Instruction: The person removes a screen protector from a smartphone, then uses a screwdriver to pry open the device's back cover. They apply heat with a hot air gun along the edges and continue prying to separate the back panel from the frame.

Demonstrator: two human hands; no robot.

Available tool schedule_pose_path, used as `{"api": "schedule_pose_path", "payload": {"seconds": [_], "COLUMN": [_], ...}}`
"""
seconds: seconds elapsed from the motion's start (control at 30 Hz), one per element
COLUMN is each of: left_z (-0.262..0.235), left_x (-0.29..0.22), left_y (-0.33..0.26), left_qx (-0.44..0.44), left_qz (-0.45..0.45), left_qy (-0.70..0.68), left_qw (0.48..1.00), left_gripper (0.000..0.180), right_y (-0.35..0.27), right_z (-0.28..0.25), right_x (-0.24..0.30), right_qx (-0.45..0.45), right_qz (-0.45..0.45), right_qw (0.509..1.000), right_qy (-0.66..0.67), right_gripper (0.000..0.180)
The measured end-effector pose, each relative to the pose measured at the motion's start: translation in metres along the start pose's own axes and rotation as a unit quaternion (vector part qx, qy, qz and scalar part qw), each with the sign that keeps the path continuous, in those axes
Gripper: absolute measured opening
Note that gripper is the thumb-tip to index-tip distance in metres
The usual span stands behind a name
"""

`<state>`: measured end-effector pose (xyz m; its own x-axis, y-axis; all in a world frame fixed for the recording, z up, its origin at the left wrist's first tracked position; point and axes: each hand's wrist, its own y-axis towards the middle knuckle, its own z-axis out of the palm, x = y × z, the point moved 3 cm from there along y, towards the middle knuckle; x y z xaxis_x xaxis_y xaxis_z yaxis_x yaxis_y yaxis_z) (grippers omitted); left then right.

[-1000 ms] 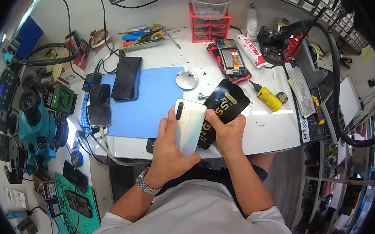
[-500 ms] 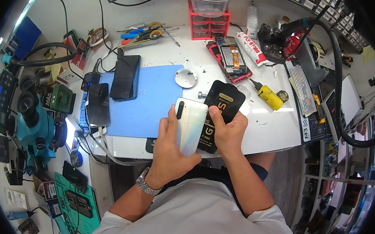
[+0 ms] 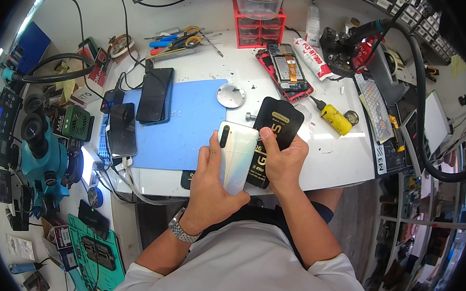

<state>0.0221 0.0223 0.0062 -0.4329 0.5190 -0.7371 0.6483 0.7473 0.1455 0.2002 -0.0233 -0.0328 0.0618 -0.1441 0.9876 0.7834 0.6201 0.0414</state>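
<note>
Fingers (image 3: 203, 157) of the person's left hand (image 3: 212, 193) clasp a smooth, pearly white phone (image 3: 237, 159), back upward, above the table's near edge. Just right of it, the right hand (image 3: 284, 165) pinches a flat black card (image 3: 285, 128) with rounded corners and gold print, thumb on top. A metal-link watch (image 3: 182, 228) circles the left wrist. Farther left lies a matte blue mat (image 3: 190, 142); beyond the hands, a shiny round metal dish (image 3: 230, 96); far right, a yellow plastic bottle (image 3: 334, 119).
</note>
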Motion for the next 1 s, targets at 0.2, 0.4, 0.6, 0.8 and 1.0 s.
{"api": "schedule_pose_path", "payload": {"seconds": [0.2, 0.4, 0.6, 0.8, 1.0], "left_z": [-0.0006, -0.0007, -0.0016, -0.0075, -0.005], "left_x": [-0.0003, -0.0001, -0.0025, -0.0039, -0.0002], "left_y": [-0.0013, -0.0029, -0.0035, -0.0003, 0.0004], "left_qx": [0.004, 0.008, 0.02, 0.027, 0.022], "left_qz": [0.003, -0.008, -0.044, -0.07, -0.072], "left_qy": [-0.003, -0.017, -0.056, -0.059, -0.053], "left_qw": [1.0, 1.0, 0.997, 0.995, 0.996], "left_gripper": [0.132, 0.131, 0.132, 0.132, 0.133], "right_y": [0.0017, 0.0037, 0.0079, 0.0073, 0.0007], "right_z": [0.0015, 0.0021, 0.0029, 0.0011, 0.0004], "right_x": [0.0022, 0.0025, -0.0005, 0.0064, -0.0001], "right_qx": [-0.011, -0.008, -0.008, 0.017, 0.052], "right_qz": [-0.012, -0.002, 0.031, 0.035, 0.031], "right_qw": [1.0, 1.0, 0.999, 0.999, 0.998], "right_qy": [0.003, 0.004, 0.036, -0.006, 0.016], "right_gripper": [0.018, 0.018, 0.014, 0.014, 0.014]}}
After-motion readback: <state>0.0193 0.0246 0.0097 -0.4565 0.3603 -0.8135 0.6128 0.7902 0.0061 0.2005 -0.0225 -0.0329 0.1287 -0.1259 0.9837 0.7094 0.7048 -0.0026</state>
